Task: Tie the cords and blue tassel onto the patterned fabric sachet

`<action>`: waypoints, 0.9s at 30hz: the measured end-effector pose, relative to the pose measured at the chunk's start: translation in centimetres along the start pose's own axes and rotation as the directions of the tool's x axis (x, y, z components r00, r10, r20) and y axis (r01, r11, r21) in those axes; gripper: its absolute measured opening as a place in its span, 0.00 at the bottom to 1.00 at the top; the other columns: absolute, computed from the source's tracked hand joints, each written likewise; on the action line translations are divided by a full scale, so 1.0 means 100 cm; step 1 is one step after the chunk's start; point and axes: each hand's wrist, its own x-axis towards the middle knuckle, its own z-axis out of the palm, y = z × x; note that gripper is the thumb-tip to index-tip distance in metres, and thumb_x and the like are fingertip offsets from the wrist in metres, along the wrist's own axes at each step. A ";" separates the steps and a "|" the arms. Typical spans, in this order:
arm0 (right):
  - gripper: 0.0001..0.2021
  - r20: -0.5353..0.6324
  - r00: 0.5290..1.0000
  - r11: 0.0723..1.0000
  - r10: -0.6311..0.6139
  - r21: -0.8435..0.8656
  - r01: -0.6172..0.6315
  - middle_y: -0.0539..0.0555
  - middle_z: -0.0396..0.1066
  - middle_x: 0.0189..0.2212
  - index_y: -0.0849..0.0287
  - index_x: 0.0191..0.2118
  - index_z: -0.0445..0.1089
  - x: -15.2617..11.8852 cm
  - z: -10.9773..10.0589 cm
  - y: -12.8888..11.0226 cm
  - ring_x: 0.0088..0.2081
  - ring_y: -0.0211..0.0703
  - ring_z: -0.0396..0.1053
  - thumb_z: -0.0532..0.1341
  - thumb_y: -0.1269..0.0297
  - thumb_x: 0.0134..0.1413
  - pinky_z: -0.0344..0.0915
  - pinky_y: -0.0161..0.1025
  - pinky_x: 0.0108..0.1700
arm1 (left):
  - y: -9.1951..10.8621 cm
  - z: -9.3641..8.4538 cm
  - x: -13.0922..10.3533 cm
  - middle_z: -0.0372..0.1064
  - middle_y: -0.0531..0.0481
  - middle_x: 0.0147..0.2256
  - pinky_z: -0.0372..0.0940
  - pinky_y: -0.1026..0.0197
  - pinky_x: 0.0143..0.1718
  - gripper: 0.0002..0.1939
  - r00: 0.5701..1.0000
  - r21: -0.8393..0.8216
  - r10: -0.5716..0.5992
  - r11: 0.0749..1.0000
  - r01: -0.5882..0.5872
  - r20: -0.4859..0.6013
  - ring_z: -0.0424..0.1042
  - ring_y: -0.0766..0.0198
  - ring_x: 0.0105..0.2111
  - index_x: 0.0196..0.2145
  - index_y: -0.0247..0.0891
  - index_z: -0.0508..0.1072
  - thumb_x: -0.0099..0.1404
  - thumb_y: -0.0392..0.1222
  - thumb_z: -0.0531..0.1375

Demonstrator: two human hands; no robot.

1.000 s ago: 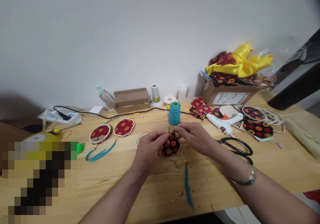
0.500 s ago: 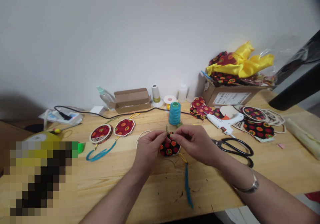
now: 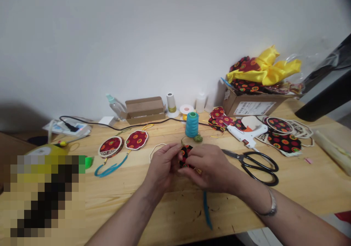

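A black fabric pendant (image 3: 185,154) with red and orange flower patterns is between my hands over the table's middle. My left hand (image 3: 166,163) grips its left edge, fingers closed, with an olive cord rising near the fingertips. My right hand (image 3: 210,165) is closed over the pendant's right and lower part, hiding much of it. Below my right hand a blue tassel (image 3: 207,209) hangs down over the wood. Just beyond my hands stand a blue thread cone (image 3: 192,124) and a small olive cord bundle (image 3: 197,138).
Black-handled scissors (image 3: 259,165) lie right of my right hand, with a white glue gun (image 3: 246,132) behind them. Two finished red pendants (image 3: 137,140) lie at left. A cardboard box (image 3: 252,105) of fabric stands at the back right; a power strip (image 3: 70,128) sits at far left.
My right hand has moved from the top of the pendant down over its right and lower part. The olive cord bundle and scissor blades show more now. My left hand stays at the pendant.
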 end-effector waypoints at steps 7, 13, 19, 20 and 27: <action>0.05 -0.198 0.833 0.755 0.517 0.564 -0.334 0.56 0.71 0.33 0.60 0.33 0.69 0.010 0.004 0.019 0.37 0.42 0.67 0.57 0.66 0.54 0.63 0.41 0.42 | -0.002 0.001 -0.001 0.56 0.60 0.14 0.42 0.71 0.14 0.11 0.999 0.060 0.010 0.998 -0.008 -0.032 0.49 0.78 0.13 0.23 0.34 0.70 0.50 0.43 0.66; 0.16 0.321 0.775 0.153 0.544 0.871 -0.468 0.52 0.71 0.27 0.59 0.37 0.63 0.014 0.014 0.016 0.30 0.41 0.70 0.65 0.60 0.43 0.65 0.37 0.31 | -0.003 0.001 -0.002 0.53 0.60 0.13 0.42 0.71 0.14 0.11 0.999 0.088 0.026 0.996 -0.024 -0.025 0.50 0.78 0.14 0.23 0.33 0.71 0.49 0.44 0.66; 0.15 0.353 0.755 0.100 0.553 0.871 -0.481 0.45 0.65 0.15 0.59 0.33 0.62 0.013 0.012 0.010 0.18 0.35 0.63 0.65 0.57 0.43 0.61 0.33 0.22 | -0.005 0.004 -0.003 0.54 0.59 0.13 0.41 0.71 0.15 0.12 0.999 0.180 0.039 0.983 -0.035 -0.017 0.48 0.78 0.14 0.28 0.33 0.76 0.49 0.45 0.66; 0.14 0.339 0.747 0.117 0.571 0.868 -0.483 0.45 0.64 0.14 0.59 0.32 0.63 0.013 0.011 0.011 0.17 0.34 0.62 0.65 0.57 0.43 0.61 0.33 0.21 | -0.005 0.004 -0.003 0.54 0.59 0.13 0.41 0.71 0.15 0.12 0.999 0.186 0.045 0.982 -0.041 -0.015 0.48 0.78 0.14 0.28 0.32 0.77 0.49 0.45 0.66; 0.10 0.241 0.747 0.243 0.619 0.846 -0.474 0.45 0.61 0.17 0.61 0.26 0.66 0.015 0.009 0.016 0.17 0.29 0.55 0.63 0.59 0.44 0.53 0.30 0.18 | -0.007 0.002 -0.004 0.53 0.59 0.13 0.43 0.70 0.16 0.12 0.998 0.227 0.062 0.972 -0.063 0.013 0.49 0.77 0.14 0.29 0.32 0.77 0.49 0.44 0.66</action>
